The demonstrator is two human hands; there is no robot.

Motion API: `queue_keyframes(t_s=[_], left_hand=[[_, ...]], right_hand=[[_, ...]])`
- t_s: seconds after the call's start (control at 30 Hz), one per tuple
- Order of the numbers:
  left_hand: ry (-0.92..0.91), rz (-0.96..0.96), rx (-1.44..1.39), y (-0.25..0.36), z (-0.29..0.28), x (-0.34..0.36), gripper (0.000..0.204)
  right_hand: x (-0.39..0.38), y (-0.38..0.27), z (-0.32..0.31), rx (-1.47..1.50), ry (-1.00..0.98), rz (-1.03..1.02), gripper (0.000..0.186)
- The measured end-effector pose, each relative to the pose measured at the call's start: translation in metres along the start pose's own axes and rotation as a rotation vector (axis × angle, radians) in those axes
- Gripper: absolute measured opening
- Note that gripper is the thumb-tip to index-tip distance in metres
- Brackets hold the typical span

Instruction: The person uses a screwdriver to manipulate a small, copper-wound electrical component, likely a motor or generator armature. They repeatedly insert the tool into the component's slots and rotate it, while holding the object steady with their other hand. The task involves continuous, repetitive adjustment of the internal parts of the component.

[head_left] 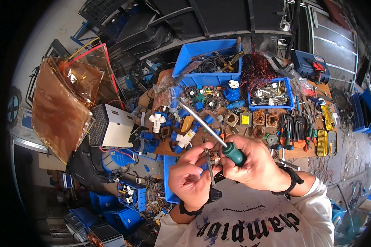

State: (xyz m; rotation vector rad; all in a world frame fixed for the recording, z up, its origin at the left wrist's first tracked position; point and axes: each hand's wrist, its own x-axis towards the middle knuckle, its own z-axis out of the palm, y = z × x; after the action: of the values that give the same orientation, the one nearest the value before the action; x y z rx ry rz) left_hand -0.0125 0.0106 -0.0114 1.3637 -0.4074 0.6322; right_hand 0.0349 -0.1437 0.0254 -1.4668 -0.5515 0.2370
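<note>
My right hand (255, 164) is closed round the green handle of a screwdriver (235, 155). Its long bright shaft slants up and left over the bench. Beside it, my left hand (190, 178) pinches a slim grey metal piece (210, 166) that stands nearly upright between its fingers. A small part with copper windings (215, 158) sits between the fingertips of both hands, partly covered by them. Which hand bears its weight, I cannot tell. Something black (213, 195) shows below the slim metal piece, close to my left wrist.
Blue and white plug connectors (185, 140) crowd the wooden bench (307, 153). Beyond are a large blue bin (206, 78), a blue tray (272, 106) of metal parts and tangled reddish wire (257, 72). Hex keys (299, 128) lie right; a white box (115, 125) stands left.
</note>
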Motion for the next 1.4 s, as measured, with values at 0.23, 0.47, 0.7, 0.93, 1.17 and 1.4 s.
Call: queue_keyframes(t_s=[0.23, 0.47, 0.7, 0.93, 1.17, 1.4], left_hand=[[0.003, -0.051, -0.041, 0.0, -0.003, -0.005, 0.033], [0.031, -0.186, -0.07, 0.001, -0.002, -0.006, 0.04], [-0.021, -0.267, -0.121, 0.007, -0.004, -0.004, 0.05], [0.081, -0.648, -0.502, 0.019, -0.012, -0.004, 0.045], [0.072, -0.72, -0.721, 0.006, -0.02, -0.012, 0.048], [0.228, -0.753, -0.706, -0.011, -0.032, -0.016, 0.044]], right_hand=[[-0.005, -0.003, -0.001, -0.04, -0.022, 0.047, 0.006], [-0.005, 0.002, -0.003, 0.05, -0.047, 0.155, 0.007], [-0.015, 0.006, -0.007, 0.037, -0.015, 0.074, 0.011], [-0.033, 0.006, -0.02, 0.221, -0.032, 0.316, 0.009], [-0.048, 0.031, -0.033, 0.257, -0.054, 0.375, 0.011], [-0.066, 0.113, -0.052, 0.189, 0.006, 0.525, 0.011]])
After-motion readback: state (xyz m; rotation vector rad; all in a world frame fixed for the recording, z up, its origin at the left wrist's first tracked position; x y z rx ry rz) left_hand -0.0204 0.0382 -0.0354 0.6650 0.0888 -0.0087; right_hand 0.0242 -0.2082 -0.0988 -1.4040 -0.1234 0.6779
